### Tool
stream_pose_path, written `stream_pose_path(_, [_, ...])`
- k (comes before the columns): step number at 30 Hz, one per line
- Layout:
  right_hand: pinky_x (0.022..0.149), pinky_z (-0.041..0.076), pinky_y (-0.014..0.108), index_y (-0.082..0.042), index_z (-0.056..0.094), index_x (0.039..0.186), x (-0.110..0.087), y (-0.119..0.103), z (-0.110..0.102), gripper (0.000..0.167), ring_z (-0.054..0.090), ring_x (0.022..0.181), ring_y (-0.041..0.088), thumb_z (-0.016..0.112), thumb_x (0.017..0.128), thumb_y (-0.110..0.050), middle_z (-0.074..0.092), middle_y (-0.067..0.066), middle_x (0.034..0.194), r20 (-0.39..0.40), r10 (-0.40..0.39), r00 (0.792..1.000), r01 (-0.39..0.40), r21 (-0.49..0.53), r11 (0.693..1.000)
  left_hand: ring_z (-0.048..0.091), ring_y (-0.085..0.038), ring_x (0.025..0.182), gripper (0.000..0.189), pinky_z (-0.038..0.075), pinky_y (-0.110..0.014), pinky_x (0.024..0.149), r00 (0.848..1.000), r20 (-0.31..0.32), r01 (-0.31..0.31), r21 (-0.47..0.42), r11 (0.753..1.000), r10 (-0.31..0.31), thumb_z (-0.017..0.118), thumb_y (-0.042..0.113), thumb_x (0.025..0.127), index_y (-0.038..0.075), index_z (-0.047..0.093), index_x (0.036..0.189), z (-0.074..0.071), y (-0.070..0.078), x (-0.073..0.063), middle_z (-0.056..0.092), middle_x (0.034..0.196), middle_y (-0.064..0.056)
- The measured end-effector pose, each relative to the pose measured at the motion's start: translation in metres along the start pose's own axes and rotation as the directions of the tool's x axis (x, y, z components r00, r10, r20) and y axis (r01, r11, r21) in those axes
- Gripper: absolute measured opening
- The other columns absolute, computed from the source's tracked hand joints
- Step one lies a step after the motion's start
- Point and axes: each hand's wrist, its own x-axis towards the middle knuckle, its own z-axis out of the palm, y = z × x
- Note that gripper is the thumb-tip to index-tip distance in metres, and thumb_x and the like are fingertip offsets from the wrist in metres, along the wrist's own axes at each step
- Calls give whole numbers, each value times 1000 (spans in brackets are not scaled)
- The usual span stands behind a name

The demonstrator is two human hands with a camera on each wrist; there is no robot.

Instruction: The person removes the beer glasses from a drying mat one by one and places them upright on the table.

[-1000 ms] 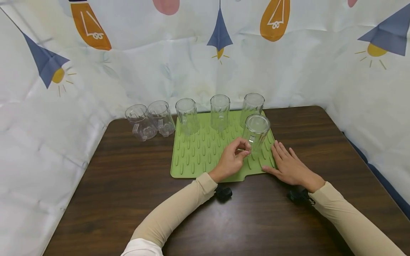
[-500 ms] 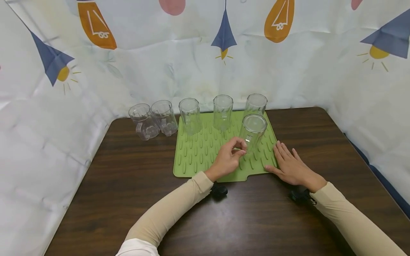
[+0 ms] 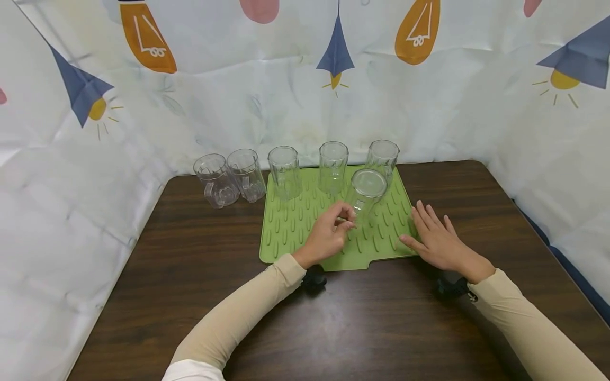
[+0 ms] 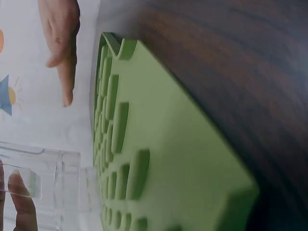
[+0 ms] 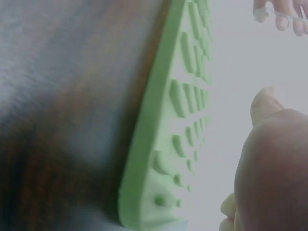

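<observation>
Lamp-printed white fabric backdrop [image 3: 200, 90] behind dark wood-grain worktop [image 3: 171, 296]. Inverted clear cylindrical mug [image 3: 368, 191] over bumpy green mat [image 3: 286, 254]; contact unclear. Probably stiff, fairly light, slick if wet, breakable if glass. Best hold: handle [image 4: 35, 184], pinched there by curled fingers of left hand [image 3: 324, 233]. Right hand [image 3: 443, 246] at mat's right edge: fingers spread wide, nothing held. Three clear mugs [image 3: 333, 166] along mat's back, two upright see-through mugs [image 3: 216, 182] left of mat; no contents visible.
</observation>
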Motion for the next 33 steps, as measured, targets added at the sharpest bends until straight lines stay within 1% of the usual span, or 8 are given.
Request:
stream_pose_path(8, [118, -1, 83, -9, 2, 167, 3, -2, -11, 81, 1, 160, 51, 39, 110, -54, -15, 20, 173, -12, -17, 1000, 17, 40, 999, 68, -23, 100, 22, 62, -24, 86, 998, -11, -58, 137, 989, 60, 56, -16, 93, 2, 56, 105, -16, 1, -3, 63, 106, -14])
stream_pose_path(12, [117, 5, 83, -11, 1, 167, 7, -4, -15, 80, 8, 158, 55, 40, 110, -52, -12, 23, 173, -71, -39, 997, 42, 49, 998, 68, -23, 102, 22, 62, -26, 86, 997, 7, -77, 224, 972, 78, 55, -16, 93, 1, 57, 107, -26, 3, -5, 65, 107, -14])
stream_pose_path(15, [115, 12, 82, -11, 4, 167, 9, -6, -18, 79, 16, 154, 59, 41, 110, -50, -8, 23, 174, -131, -51, 990, 59, 59, 996, 67, -24, 100, 26, 62, -27, 86, 995, 12, -95, 277, 956, 95, 54, -18, 91, 1, 57, 108, -33, 7, -6, 65, 108, -14])
stream_pose_path(19, [112, 16, 83, -12, 4, 167, 12, -9, -21, 78, 17, 153, 60, 42, 110, -48, -5, 22, 174, -184, -58, 981, 76, 92, 993, 64, -21, 95, 31, 61, -26, 82, 990, 9, -134, 339, 931, 139, 52, -22, 87, 1, 57, 107, -40, 12, -7, 63, 104, -13])
stream_pose_path(23, [109, 20, 85, -10, 7, 167, 14, -11, -21, 77, 19, 151, 62, 45, 110, -45, 1, 26, 173, -238, -84, 968, 114, 116, 987, 59, -18, 87, 36, 59, -22, 76, 976, 31, -211, 406, 889, 218, 51, -25, 80, 1, 56, 104, -44, 14, -8, 59, 97, -10])
stream_pose_path(26, [107, 21, 87, -8, 10, 166, 16, -12, -22, 75, 21, 149, 63, 46, 110, -43, 7, 29, 172, -275, -101, 956, 141, 128, 982, 62, -18, 87, 42, 60, -19, 78, 960, 64, -271, 468, 841, 274, 51, -27, 74, 0, 57, 105, -46, 17, -9, 59, 97, -10])
stream_pose_path(31, [105, 20, 88, -10, 13, 166, 17, -15, -25, 73, 22, 149, 61, 47, 110, -42, 11, 28, 171, -327, -110, 939, 167, 152, 974, 70, -21, 96, 50, 62, -20, 85, 942, 111, -323, 557, 765, 316, 50, -28, 68, -2, 60, 110, -50, 23, -12, 63, 103, -12])
stream_pose_path(33, [105, 20, 88, -11, 14, 166, 17, -17, -26, 72, 23, 149, 61, 48, 110, -41, 12, 28, 170, -347, -115, 931, 179, 160, 971, 69, -21, 96, 52, 62, -21, 84, 938, 127, -333, 583, 741, 322, 50, -28, 67, -2, 61, 110, -52, 26, -13, 63, 103, -11])
